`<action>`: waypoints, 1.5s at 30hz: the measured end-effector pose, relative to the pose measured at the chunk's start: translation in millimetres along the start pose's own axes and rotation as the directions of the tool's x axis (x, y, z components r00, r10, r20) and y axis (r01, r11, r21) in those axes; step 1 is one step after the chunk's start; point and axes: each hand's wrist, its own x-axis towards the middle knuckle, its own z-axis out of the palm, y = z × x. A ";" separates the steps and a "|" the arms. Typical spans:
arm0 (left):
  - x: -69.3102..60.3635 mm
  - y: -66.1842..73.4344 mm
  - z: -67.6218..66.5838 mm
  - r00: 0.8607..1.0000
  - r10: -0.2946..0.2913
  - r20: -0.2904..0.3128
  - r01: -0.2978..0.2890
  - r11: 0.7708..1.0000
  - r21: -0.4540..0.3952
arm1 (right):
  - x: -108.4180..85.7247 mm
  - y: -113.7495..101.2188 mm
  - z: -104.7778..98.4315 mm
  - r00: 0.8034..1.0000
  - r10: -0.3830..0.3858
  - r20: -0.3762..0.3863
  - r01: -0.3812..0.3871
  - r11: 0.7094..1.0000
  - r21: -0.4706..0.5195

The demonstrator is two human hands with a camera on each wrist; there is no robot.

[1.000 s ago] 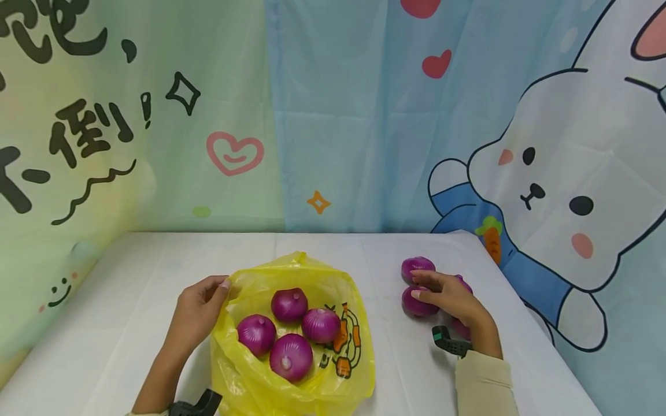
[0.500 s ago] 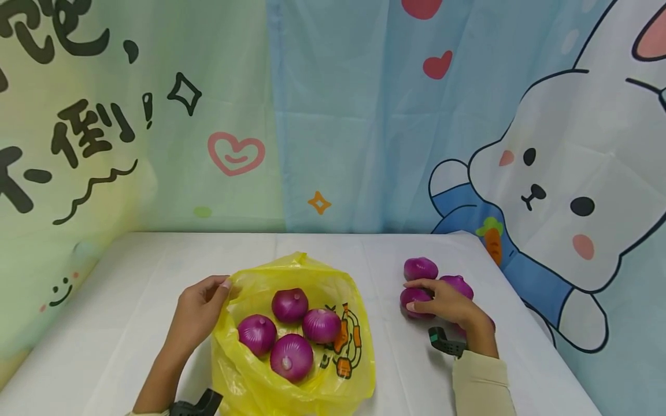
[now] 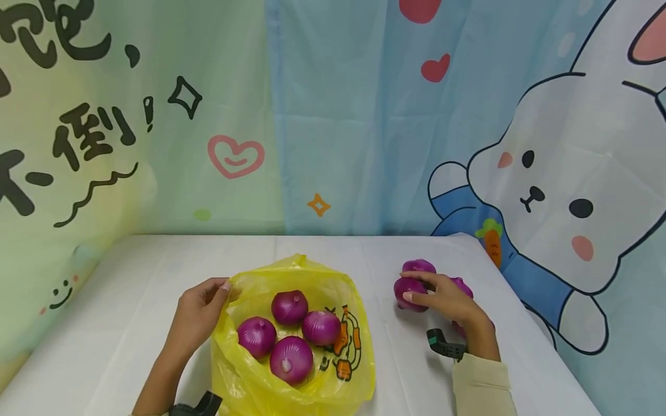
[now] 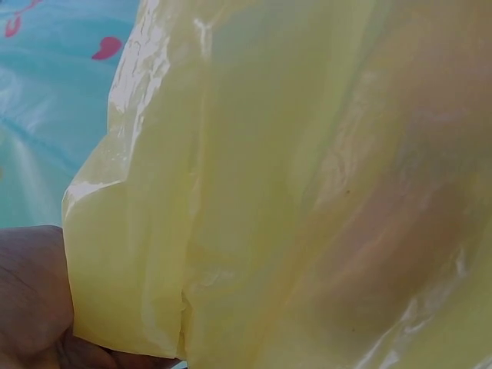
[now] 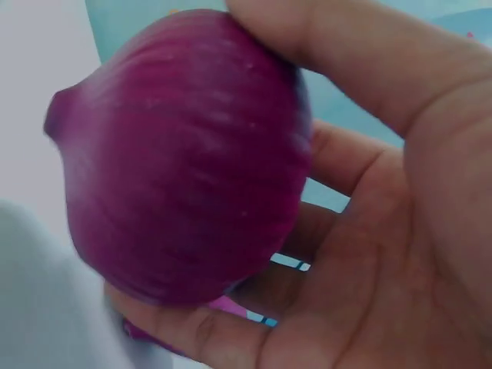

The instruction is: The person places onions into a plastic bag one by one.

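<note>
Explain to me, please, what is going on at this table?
A person's left hand holds a yellow bag by its edge. The bag is open, and four purple onions lie inside. The right hand grips another purple onion, outside the bag. More onions lie near that hand on the white table, partly hidden by it.
</note>
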 end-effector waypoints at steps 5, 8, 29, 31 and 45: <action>-1.3 -1.3 1.0 1.000 0.006 0.001 -0.006 1.000 -0.003 | -0.9 -12.9 3.8 0.999 -0.036 -0.037 0.039 0.996 0.086; -1.1 -2.0 2.1 1.000 0.012 -0.004 -0.012 1.000 0.001 | -2.0 -22.7 5.4 0.996 -0.068 -0.062 0.075 0.990 0.117; 1.7 2.1 5.4 1.000 0.029 -0.007 -0.029 1.000 -0.008 | -19.8 -104.1 47.6 0.909 -0.408 -0.086 0.413 0.852 0.321; 1.3 2.2 5.8 1.000 0.026 -0.006 -0.027 1.000 -0.012 | -21.1 -109.9 54.1 0.889 -0.452 -0.071 0.447 0.826 0.343; 1.5 1.3 7.0 0.999 0.031 -0.010 -0.031 0.999 -0.008 | -11.4 -117.2 98.1 0.858 -0.486 0.166 0.400 0.835 0.379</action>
